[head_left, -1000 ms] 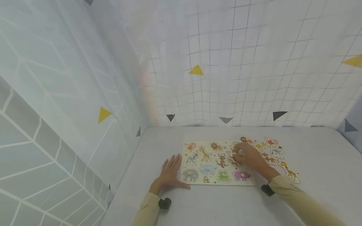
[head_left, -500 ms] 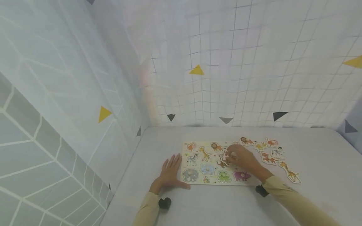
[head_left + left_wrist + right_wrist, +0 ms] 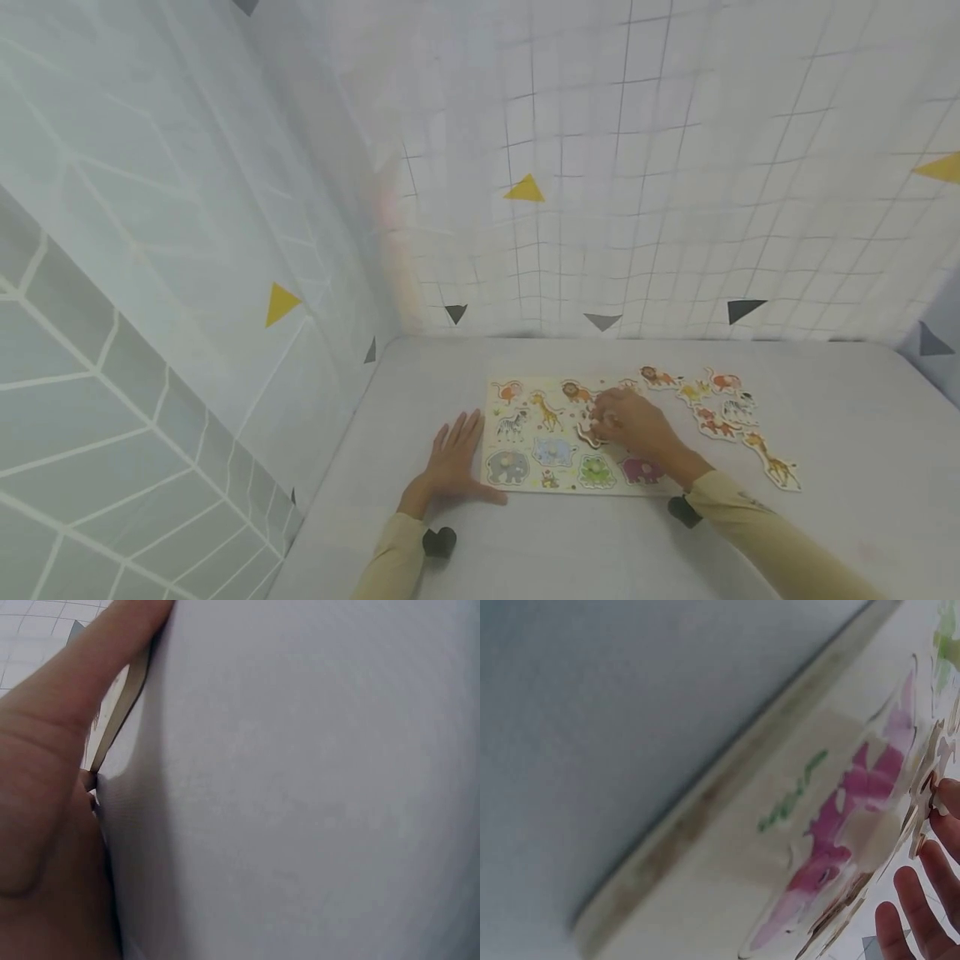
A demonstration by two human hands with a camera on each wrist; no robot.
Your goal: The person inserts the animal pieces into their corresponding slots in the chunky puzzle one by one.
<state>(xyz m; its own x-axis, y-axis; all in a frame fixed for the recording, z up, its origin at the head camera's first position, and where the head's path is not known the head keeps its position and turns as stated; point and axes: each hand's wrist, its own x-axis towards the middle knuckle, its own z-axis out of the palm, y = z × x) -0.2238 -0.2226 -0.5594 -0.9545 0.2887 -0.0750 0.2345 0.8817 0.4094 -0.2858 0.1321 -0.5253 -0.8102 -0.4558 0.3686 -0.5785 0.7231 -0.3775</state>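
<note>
A pale wooden animal puzzle board (image 3: pixel 491 433) lies flat on the table. My left hand (image 3: pixel 450 457) rests at its left side, fingers straight and spread; the thumb reaches along the front left corner. In the left wrist view, that thumb (image 3: pixel 90 660) crosses in front of the board's edge. My right hand (image 3: pixel 632 425) pinches a brown animal puzzle piece (image 3: pixel 585 434) over the middle of the board; the fingers cover most of it. Edge-on in the right wrist view, the same piece (image 3: pixel 928 761) shows close over the board, beyond the purple hippo (image 3: pixel 855 802) and its knob.
Loose puzzle pieces lie right of the board: a lion (image 3: pixel 660 377), a small yellow animal (image 3: pixel 693 390), a monkey (image 3: pixel 724 382), a zebra (image 3: pixel 739 408), a tiger (image 3: pixel 715 423) and a giraffe (image 3: pixel 772 464). A grid-patterned curtain (image 3: pixel 600 233) hangs behind the table.
My right hand has moved left across the board with the brown piece, from its right part to the kangaroo picture at the middle. The left hand has stayed in place.
</note>
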